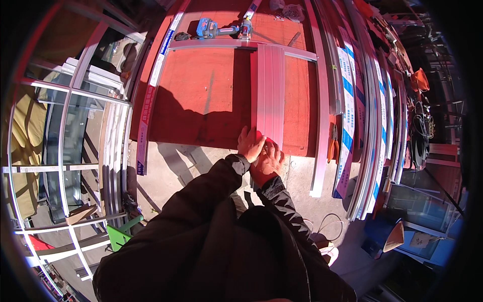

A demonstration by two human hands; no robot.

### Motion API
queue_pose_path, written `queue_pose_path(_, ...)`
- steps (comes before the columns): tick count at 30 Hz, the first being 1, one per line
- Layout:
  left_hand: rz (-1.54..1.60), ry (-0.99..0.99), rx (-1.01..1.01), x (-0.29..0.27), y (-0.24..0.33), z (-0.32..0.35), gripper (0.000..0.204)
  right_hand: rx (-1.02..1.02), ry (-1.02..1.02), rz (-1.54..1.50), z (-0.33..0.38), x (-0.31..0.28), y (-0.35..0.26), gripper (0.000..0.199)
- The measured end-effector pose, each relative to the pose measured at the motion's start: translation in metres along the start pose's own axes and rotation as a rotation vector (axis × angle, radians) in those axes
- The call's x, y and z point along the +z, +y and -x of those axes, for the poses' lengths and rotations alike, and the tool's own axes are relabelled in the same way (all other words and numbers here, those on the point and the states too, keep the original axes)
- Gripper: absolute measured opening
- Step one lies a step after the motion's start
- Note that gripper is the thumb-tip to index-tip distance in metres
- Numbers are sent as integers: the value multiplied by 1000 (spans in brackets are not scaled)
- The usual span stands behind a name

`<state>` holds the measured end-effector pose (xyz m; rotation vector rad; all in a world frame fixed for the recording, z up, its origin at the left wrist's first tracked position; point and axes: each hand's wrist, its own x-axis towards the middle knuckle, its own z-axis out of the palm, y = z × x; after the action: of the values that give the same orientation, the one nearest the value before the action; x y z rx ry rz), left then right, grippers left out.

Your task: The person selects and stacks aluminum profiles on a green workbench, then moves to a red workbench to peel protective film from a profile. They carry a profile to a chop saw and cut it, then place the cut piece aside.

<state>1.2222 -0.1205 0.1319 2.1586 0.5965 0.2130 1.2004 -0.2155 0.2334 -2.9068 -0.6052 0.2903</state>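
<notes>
My left hand (250, 144) and my right hand (268, 162) are pressed together at the near end of a long ribbed aluminium panel (270, 90). The panel lies lengthwise on a red board (211, 85) and reaches a thin aluminium crossbar (216, 45) at the far end. Both hands grip the panel's near edge, the left on its left corner, the right just below and partly over it. A small red thing shows between the hands; what it is cannot be told. My dark sleeves fill the lower middle of the picture.
A blue power drill (214, 28) lies at the far end of the board. Long profiles with blue-and-white film (347, 100) are stacked on the right, with orange-handled pliers (333, 143) beside them. A taped profile (151, 95) lies left; window frames (70, 141) stand further left.
</notes>
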Motion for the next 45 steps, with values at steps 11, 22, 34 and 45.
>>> queue_pose_path(11,219,-45,125,-10,-12,17,69,-98,239,-1081,-10,68,86,61)
queue_pose_path(22,1189,-191,-379,-53,38,24,43,25,274,-1084,1,46,82,50)
queue_pose_path(34,1477,-454,-180,-134,39,33,41,-65,334,-1385,26,-4,26,44)
queue_pose_path(45,1390,-489,20,-282,-31,11,43,91,-82,-1760,45,26,-117,28)
